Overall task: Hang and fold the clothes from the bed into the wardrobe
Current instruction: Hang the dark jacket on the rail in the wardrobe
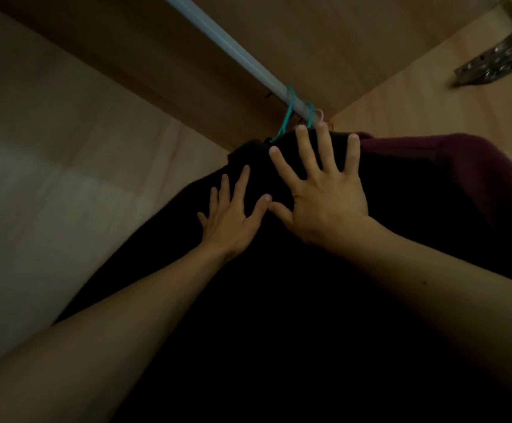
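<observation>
The inside of a wooden wardrobe (65, 117) is seen from below, its pale side panels meeting a darker top panel in the far corner. Most of the lower view is filled by a black garment (279, 315), which is hung at the far end of the rail, close to that corner; its fabric falls from there toward the camera, and its exact shape cannot be made out in the dim light. A maroon garment (477, 184) is hung just beside it on the right, against the right side panel, and the two are touching along their upper edges.

A pale rail (218, 35) is run under the top panel from the upper edge of the view to the far corner.

Both forearms are raised from the bottom of the view. The right hand (324, 203) is laid flat on the black garment near its top, with fingers straight and spread wide. The left hand (233, 221) is pressed flat on the same fabric just below and to the left, fingers likewise spread; its thumb nearly meets the right thumb. Nothing is gripped by either hand.

A metal hinge (489, 59) is fixed on the right panel near the upper right corner. Two teal hooks (288, 114) are hung over the rail above the black garment, and a pink hook (320, 114) is seen just beside them.
</observation>
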`<action>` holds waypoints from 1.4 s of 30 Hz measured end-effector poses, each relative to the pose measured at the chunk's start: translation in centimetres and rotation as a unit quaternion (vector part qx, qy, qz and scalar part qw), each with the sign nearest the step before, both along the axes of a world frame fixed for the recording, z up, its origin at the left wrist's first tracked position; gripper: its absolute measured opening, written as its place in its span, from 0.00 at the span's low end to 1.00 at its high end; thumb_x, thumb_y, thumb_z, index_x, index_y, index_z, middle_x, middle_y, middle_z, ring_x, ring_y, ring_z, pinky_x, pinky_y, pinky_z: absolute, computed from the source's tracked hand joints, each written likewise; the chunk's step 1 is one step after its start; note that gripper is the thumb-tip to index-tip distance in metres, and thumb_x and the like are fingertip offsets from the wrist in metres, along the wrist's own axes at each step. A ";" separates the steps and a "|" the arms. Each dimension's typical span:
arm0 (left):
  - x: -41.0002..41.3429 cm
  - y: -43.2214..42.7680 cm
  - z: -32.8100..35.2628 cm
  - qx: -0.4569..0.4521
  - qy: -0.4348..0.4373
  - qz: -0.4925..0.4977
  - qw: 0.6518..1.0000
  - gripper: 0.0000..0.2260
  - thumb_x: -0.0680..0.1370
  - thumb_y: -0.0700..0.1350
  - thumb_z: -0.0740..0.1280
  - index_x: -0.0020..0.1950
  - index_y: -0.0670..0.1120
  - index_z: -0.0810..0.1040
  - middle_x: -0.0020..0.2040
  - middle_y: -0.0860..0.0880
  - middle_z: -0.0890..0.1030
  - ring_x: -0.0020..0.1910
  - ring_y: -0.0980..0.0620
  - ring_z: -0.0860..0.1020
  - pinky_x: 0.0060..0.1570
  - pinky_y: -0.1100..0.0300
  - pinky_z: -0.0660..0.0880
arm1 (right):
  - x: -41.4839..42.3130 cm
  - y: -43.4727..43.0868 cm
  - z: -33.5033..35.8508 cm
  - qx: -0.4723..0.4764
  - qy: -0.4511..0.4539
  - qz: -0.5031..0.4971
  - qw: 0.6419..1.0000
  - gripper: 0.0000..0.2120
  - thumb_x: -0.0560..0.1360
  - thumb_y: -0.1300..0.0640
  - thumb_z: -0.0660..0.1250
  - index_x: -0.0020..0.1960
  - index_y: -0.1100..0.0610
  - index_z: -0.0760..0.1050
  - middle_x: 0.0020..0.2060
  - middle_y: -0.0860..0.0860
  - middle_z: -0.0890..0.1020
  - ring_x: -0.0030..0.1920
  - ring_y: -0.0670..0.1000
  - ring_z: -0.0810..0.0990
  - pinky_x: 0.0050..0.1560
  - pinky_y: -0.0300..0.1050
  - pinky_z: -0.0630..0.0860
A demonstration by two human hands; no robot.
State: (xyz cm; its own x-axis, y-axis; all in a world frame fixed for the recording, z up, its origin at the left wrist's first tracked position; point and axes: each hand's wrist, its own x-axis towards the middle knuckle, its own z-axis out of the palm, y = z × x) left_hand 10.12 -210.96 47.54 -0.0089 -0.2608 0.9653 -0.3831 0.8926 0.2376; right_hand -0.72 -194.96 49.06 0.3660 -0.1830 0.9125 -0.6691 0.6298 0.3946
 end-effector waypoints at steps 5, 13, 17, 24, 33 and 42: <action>-4.0 -1.3 0.8 0.009 -0.009 -0.071 0.997 0.38 0.71 0.76 0.48 0.78 0.68 0.39 0.82 0.48 0.41 0.81 0.42 0.45 0.74 0.34 0.50 | -1.0 -1.0 0.2 -0.004 0.005 -0.044 0.999 0.44 0.73 0.24 0.43 0.80 0.46 0.37 0.78 0.60 0.36 0.76 0.65 0.31 0.69 0.74 0.33; -2.9 -2.3 -5.3 0.004 -0.058 -0.074 0.996 0.34 0.80 0.65 0.57 0.79 0.64 0.39 0.82 0.51 0.37 0.80 0.46 0.40 0.77 0.37 0.47 | -0.1 -1.6 -1.9 0.012 -0.006 -0.057 0.998 0.53 0.67 0.20 0.50 0.80 0.47 0.36 0.77 0.62 0.33 0.75 0.66 0.29 0.70 0.74 0.34; -2.1 -0.3 -13.5 0.014 -0.077 -0.044 0.996 0.30 0.79 0.68 0.48 0.78 0.66 0.37 0.82 0.53 0.38 0.80 0.50 0.37 0.78 0.43 0.40 | 0.9 -1.3 -5.4 0.091 -0.040 -0.055 0.993 0.50 0.67 0.20 0.47 0.79 0.45 0.35 0.77 0.61 0.32 0.74 0.67 0.28 0.69 0.74 0.32; 0.4 5.0 -25.2 0.063 -0.174 0.034 0.982 0.32 0.80 0.67 0.48 0.79 0.61 0.36 0.81 0.54 0.34 0.77 0.57 0.30 0.75 0.55 0.31 | 0.7 -0.5 -16.0 0.216 -0.046 -0.137 0.966 0.51 0.69 0.21 0.50 0.79 0.46 0.33 0.74 0.63 0.26 0.70 0.69 0.21 0.67 0.75 0.30; 7.5 8.5 -27.3 -0.031 -0.079 0.282 0.956 0.44 0.68 0.65 0.69 0.81 0.54 0.57 0.82 0.41 0.48 0.80 0.36 0.45 0.70 0.26 0.42 | -0.5 -0.3 -21.0 0.231 -0.050 -0.135 0.962 0.48 0.69 0.21 0.43 0.76 0.46 0.27 0.73 0.62 0.25 0.71 0.69 0.21 0.68 0.75 0.32; 6.8 1.9 -31.4 0.236 -0.051 0.077 0.967 0.50 0.67 0.79 0.61 0.72 0.70 0.26 0.77 0.54 0.28 0.77 0.43 0.29 0.63 0.19 0.44 | -0.1 1.3 -23.1 0.293 -0.059 -0.111 0.948 0.46 0.64 0.24 0.30 0.77 0.45 0.30 0.75 0.62 0.29 0.73 0.69 0.26 0.68 0.75 0.32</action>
State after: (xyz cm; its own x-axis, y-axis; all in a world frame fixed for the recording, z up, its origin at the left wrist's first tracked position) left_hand 16.95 -209.02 16.14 -0.0241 -0.6777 0.7349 -0.5462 0.6246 0.5582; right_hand -0.87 -193.66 25.97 0.1605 -0.7310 0.6632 -0.6073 0.4566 0.6502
